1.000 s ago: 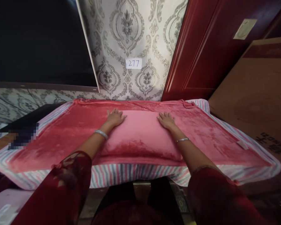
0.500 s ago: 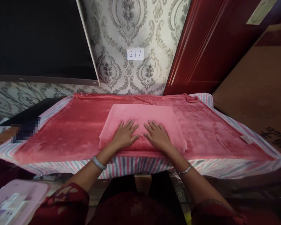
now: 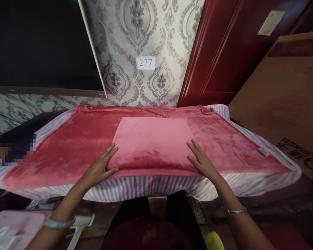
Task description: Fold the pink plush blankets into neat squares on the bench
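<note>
Two hands flank the pink cloth: L hand [image 3: 99,168] at its L side, R hand [image 3: 202,161] at its R, fingers stretched fwd & inward, thumbs apart from fingers; neither is clamped on anything. Forearms angle in from near L & near R, bangle [image 3: 59,223] on L wrist. Pink cloth [image 3: 153,137] lies folded mid-bed of the red blanket [image 3: 65,146], over the striped sheet [image 3: 143,185]. Vs 0.5 s ago: hands now out at the sides, were flat on top nr the middle; sleeves now out of view. Can't tell how hard fingertips press. Pixelated patch [image 3: 19,149] far L masks whatever's there; TV [image 3: 39,45] & box [image 3: 281,97] cut off by frame edges.
</note>
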Demonstrator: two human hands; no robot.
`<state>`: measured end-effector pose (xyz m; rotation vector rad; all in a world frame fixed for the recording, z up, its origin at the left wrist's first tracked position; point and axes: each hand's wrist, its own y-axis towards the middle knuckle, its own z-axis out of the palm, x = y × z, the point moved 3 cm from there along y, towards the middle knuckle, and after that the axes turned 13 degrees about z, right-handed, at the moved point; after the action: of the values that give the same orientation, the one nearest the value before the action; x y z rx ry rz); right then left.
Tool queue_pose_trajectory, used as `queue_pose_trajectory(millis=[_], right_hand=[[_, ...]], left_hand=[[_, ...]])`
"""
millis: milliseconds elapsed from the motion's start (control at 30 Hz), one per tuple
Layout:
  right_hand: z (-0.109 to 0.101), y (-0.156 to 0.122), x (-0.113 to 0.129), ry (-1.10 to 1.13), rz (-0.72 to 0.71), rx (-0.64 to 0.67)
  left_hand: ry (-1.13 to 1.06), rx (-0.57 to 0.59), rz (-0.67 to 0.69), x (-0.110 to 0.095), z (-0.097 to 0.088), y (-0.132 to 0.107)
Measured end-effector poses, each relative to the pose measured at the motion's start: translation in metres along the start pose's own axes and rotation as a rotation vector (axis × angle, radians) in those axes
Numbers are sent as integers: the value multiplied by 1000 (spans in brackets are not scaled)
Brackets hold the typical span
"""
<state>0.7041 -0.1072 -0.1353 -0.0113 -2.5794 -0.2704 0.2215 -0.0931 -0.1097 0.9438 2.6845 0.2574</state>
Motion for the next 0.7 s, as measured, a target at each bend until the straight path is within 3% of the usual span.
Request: queue_pose_trajectory(millis=[300, 533, 700], right_hand=[[0, -34, -4, 24, -154, -80], [4, -29, -13, 47, -254, -188], [6, -22, -28, 31, -345, -238]], left_hand=[[7, -51, 23, -4, 4, 6], [-14, -109, -13, -5, 4, 9], [-81, -87, -67, -12, 3, 12]])
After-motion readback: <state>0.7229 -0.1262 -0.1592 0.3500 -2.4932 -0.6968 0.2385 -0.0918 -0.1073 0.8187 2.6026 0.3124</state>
